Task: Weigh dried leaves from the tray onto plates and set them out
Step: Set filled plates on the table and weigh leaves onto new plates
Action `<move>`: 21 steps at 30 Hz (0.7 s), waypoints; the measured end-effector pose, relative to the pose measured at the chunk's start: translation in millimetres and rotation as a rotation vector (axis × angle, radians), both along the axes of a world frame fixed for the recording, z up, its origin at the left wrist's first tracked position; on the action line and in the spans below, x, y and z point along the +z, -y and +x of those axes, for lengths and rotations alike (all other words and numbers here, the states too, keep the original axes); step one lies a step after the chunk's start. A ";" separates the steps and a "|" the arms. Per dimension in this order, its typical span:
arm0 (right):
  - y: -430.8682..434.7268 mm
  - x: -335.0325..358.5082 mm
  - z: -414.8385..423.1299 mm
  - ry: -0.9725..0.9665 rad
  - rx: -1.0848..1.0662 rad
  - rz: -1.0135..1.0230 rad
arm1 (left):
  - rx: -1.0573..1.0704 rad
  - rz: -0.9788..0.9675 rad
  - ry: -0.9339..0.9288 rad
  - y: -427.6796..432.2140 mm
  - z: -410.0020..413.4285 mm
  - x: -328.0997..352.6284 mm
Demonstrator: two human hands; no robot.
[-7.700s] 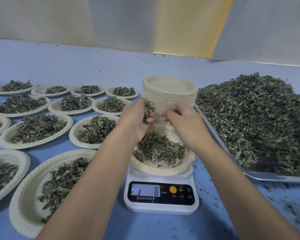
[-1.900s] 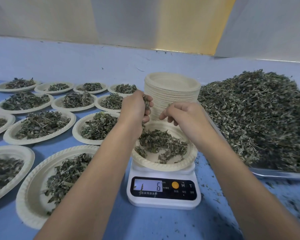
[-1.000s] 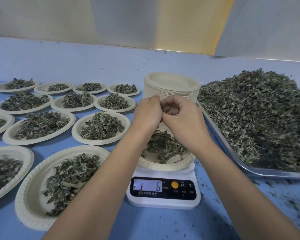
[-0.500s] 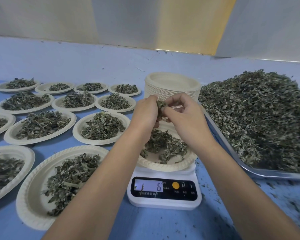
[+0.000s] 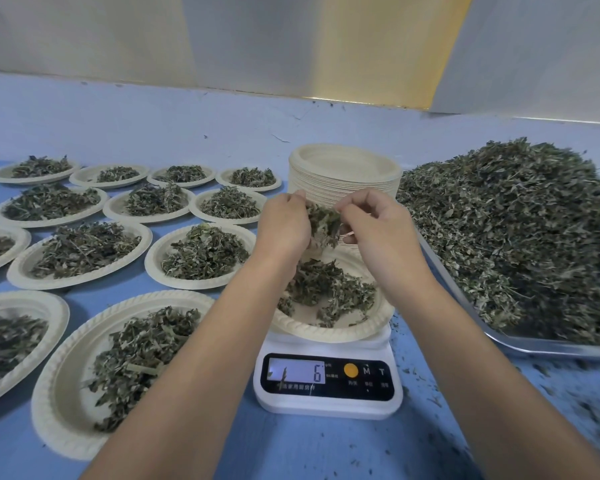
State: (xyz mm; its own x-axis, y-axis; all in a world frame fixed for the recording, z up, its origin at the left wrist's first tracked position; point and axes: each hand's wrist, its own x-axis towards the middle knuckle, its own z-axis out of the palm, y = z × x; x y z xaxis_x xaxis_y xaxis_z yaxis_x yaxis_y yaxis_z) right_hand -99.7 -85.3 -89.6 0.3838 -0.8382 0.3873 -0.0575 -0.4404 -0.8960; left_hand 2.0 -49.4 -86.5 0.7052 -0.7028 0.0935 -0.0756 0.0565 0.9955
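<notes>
Both hands up over the plate (image 5: 329, 333) on the scale (image 5: 328, 407), centre frame. Left hand (image 5: 284, 225) and right hand (image 5: 378, 233) share one clump of dried leaves (image 5: 322, 221): left fingers (image 5: 296, 202) curled round its left side, right fingers (image 5: 355, 207) pinching its right side. Clump hangs clear above the plate, which holds a thin scatter of leaves. Display reads 6.

Edges:
- Stack of empty plates (image 5: 343, 168) right behind the hands, just beyond the scale plate's far rim.
- Metal tray (image 5: 541, 345) at right, heaped with a leaf pile (image 5: 516, 230). Its near rim runs diagonally from centre to lower right; right forearm sits just beside it.
- Filled plates (image 5: 201, 252) in rows across the left half. Nearest one (image 5: 49, 393), lower left, has its rim under the left forearm and near the scale's left edge.

Open room: blue surface (image 5: 291, 455) bare in the strip along the bottom in front of the scale, plus a wide band at upper left between the far plate row and the wall. Lower right is littered with leaf crumbs (image 5: 551, 386).
</notes>
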 end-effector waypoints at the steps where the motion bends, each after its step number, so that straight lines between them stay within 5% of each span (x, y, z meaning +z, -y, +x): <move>1: 0.9 0.8 -1.2 0.007 -0.003 0.016 | 0.001 -0.004 -0.003 -0.4 1.3 0.1; 21: -1.1 -2.9 2.6 0.008 0.090 -0.031 | -0.078 -0.007 -0.008 -2.7 -1.0 2.7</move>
State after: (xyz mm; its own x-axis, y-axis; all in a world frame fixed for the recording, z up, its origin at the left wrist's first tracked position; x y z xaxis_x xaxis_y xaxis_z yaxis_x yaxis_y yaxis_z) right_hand -97.1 -84.2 -92.5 0.4539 -0.7881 0.4159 -0.0096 -0.4710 -0.8821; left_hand 1.0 -46.6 -83.8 0.6489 -0.7551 0.0936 -0.0630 0.0693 0.9956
